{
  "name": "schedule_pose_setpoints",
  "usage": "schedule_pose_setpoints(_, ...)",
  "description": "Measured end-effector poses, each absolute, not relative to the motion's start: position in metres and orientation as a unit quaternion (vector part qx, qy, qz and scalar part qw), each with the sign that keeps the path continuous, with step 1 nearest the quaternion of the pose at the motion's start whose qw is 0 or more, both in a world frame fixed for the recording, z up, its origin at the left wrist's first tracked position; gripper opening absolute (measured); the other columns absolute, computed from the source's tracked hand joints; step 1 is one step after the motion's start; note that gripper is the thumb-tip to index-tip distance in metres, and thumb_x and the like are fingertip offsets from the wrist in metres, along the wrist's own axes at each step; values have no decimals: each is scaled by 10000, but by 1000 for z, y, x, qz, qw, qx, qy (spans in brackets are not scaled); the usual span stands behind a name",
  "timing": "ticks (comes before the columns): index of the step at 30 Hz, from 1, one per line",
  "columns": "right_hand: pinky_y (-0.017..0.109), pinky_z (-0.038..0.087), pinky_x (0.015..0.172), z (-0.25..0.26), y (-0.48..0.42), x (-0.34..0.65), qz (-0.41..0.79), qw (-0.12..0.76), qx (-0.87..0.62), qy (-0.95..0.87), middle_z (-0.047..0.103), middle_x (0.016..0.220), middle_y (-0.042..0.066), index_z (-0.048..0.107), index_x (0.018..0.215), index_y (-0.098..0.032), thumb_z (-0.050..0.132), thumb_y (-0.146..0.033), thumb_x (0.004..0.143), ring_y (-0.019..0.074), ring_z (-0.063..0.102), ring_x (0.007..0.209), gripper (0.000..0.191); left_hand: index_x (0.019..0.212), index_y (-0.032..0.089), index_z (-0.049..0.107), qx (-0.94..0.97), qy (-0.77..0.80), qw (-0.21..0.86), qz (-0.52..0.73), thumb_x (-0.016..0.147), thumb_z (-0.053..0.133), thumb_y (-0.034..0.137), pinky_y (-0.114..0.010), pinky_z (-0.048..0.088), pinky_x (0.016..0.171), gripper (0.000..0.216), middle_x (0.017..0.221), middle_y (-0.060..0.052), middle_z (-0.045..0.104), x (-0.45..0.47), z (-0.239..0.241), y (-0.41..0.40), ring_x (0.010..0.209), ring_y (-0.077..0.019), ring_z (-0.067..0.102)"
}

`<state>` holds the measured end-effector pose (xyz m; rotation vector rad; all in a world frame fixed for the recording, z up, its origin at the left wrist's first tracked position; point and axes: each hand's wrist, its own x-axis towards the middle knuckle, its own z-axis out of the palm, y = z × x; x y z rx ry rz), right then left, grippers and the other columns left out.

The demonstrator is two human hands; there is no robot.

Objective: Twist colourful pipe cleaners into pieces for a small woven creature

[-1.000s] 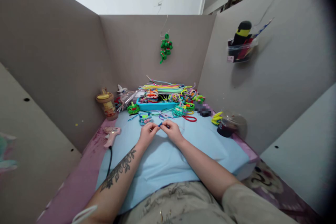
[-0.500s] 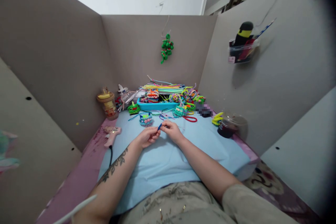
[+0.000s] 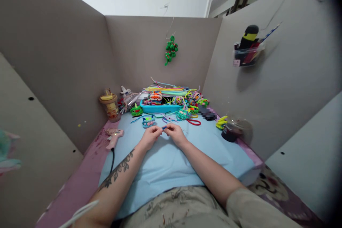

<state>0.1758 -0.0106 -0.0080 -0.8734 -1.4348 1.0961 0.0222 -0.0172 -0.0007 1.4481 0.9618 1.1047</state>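
Over the light blue cloth (image 3: 160,167), my two hands meet at a small dark blue piece (image 3: 164,127), too small to tell its kind. The fingertips of my left hand (image 3: 151,137) pinch it from one side. Closed on its other side are the thumb and fingers of my right hand (image 3: 174,134). Just beyond my left hand sits a blue fuzzy figure (image 3: 148,121) with pointed ears. A teal fuzzy figure (image 3: 183,114) and a red loop (image 3: 193,122) lie past my right hand.
A blue tray (image 3: 160,108) of colourful pipe cleaners and fuzzy figures stands at the back. To the left are a pink glue gun (image 3: 115,139) and a lidded cup (image 3: 109,107). A dark drink cup (image 3: 231,131) stands right. Grey partitions (image 3: 160,50) surround the table.
My left hand has turned and risen slightly, its fingers now drawn together near the right hand's. The blue piece has tipped from upright to nearly level. The view has shifted slightly.
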Motion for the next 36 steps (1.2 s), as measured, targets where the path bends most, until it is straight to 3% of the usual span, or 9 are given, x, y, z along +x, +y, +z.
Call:
schedule_pose_setpoints(4, 222, 308, 470, -8, -12, 175, 448, 543, -388, -595, 465, 479, -44, 621, 698, -155, 634, -382, 673, 91, 397, 468, 229, 675, 158, 589, 724, 418, 238, 494, 780, 534, 328, -245, 348, 603, 207, 622, -7, 519, 24, 2, -23, 629, -126, 455)
schedule_pose_setpoints(7, 218, 302, 470, -9, -12, 175, 449, 552, -387, -586, 438, 475, -49, 594, 668, -153, 629, -393, 678, 86, 383, 468, 242, 734, 173, 609, 758, 402, 150, 491, 811, 497, 297, -262, 366, 664, 185, 677, -27, 534, 24, 3, -27, 683, -146, 473)
schedule_pose_setpoints(11, 217, 302, 476, -11, -10, 178, 442, 564, -381, -584, 437, 495, -49, 590, 673, -154, 624, -369, 688, 85, 380, 478, 219, 767, 180, 624, 752, 412, 198, 475, 809, 499, 322, -256, 376, 666, 194, 716, -39, 569, 23, 3, -25, 702, -150, 489)
schedule_pose_setpoints(17, 247, 402, 624, -8, -10, 183, 396, 555, -363, -635, 577, 681, 12, 636, 680, -164, 618, -341, 706, 133, 506, 650, 180, 717, 129, 600, 642, 397, 509, 413, 779, 475, 502, -214, 295, 455, 398, 610, -9, 525, 23, 4, -20, 473, -81, 395)
schedule_pose_setpoints(21, 253, 407, 643, -6, -11, 183, 368, 553, -363, -654, 586, 690, 19, 669, 687, -173, 633, -334, 703, 143, 519, 676, 166, 723, 119, 584, 580, 376, 590, 417, 714, 572, 497, -200, 226, 423, 379, 578, 15, 487, 24, 5, -22, 452, -56, 355)
schedule_pose_setpoints(28, 249, 397, 600, -4, -12, 181, 404, 559, -367, -625, 609, 690, 21, 684, 717, -162, 650, -327, 681, 129, 521, 623, 172, 663, 131, 562, 624, 402, 503, 444, 714, 586, 442, -205, 212, 447, 316, 490, 52, 404, 22, 7, -21, 442, -60, 310)
schedule_pose_setpoints(33, 233, 355, 520, -5, -14, 178, 426, 564, -381, -595, 550, 569, -12, 654, 681, -162, 652, -359, 669, 107, 457, 532, 198, 659, 155, 605, 676, 425, 369, 476, 721, 591, 366, -231, 328, 572, 220, 611, -8, 521, 24, 8, -25, 596, -127, 431)
schedule_pose_setpoints(36, 227, 317, 484, -9, -12, 177, 436, 563, -391, -583, 473, 478, -38, 619, 636, -158, 640, -371, 672, 94, 406, 478, 216, 635, 190, 607, 711, 420, 280, 490, 730, 592, 318, -243, 342, 651, 159, 638, -30, 501, 26, 8, -30, 684, -161, 440)
